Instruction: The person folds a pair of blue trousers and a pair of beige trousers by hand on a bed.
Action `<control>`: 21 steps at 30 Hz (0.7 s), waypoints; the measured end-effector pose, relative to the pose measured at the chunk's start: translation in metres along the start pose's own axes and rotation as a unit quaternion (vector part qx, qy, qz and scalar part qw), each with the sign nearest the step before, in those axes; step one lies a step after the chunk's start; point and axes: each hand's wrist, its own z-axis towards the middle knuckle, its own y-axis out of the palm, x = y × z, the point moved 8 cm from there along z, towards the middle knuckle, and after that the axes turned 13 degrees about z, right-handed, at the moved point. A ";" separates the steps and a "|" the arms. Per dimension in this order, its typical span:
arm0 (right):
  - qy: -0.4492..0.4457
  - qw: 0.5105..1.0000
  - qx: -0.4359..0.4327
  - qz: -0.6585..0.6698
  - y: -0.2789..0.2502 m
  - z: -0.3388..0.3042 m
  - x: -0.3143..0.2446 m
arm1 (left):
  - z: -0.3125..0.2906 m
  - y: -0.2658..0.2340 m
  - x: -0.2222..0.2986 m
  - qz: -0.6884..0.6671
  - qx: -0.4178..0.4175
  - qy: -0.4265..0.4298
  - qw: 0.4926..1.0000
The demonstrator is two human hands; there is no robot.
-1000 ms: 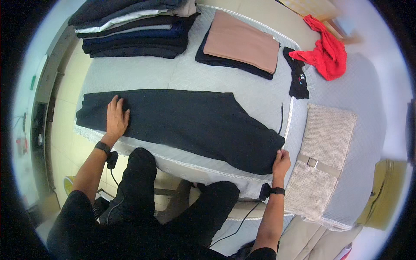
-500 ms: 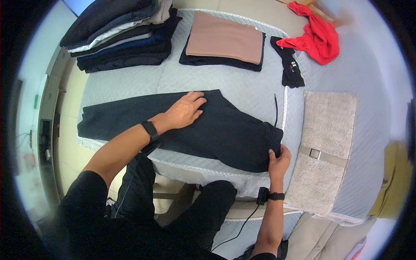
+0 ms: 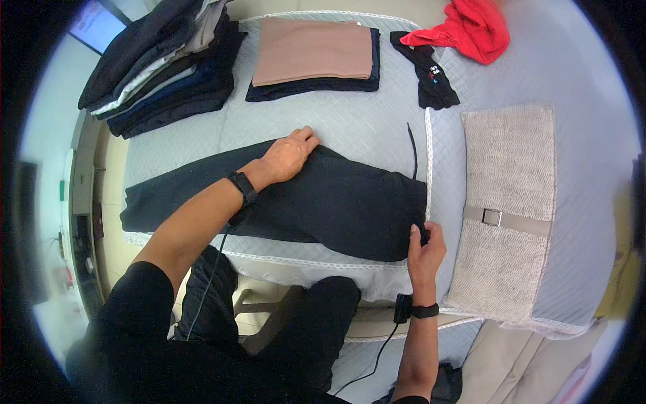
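A pair of black trousers (image 3: 350,202) lies folded lengthwise across the quilted cover, legs to the left and waistband to the right. A dark drawstring (image 3: 413,151) sticks out beyond the waistband's far corner. On the far edge, near the crotch, my left hand (image 3: 291,155) presses down with its fingers curled at the cloth. My right hand (image 3: 426,252) pinches the near corner of the waistband between thumb and fingers. Both wrists carry black bands, with cables trailing from them.
At the back left rises a tall stack of folded dark clothes (image 3: 175,74). A folded brown garment (image 3: 313,50) lies on a black one beside it. Farther right are a black printed cloth (image 3: 434,81), a red cloth (image 3: 471,34) and a woven beige mat (image 3: 508,161) with a buckled strap.
The crotch corner that stuck out on the far side is now tucked in, leaving a straighter edge. My left hand has shifted slightly right and away. The view has also shifted.
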 end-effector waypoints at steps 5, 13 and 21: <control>0.035 0.996 0.033 0.075 0.000 -0.001 0.011 | 0.008 -0.003 0.002 0.064 0.010 -0.006 0.998; 0.072 0.992 -0.084 0.056 0.013 0.005 0.012 | 0.009 0.001 -0.002 0.069 0.071 0.053 0.994; 0.107 0.993 -0.012 0.049 0.012 -0.014 0.050 | 0.017 0.008 -0.031 0.032 0.095 -0.063 0.993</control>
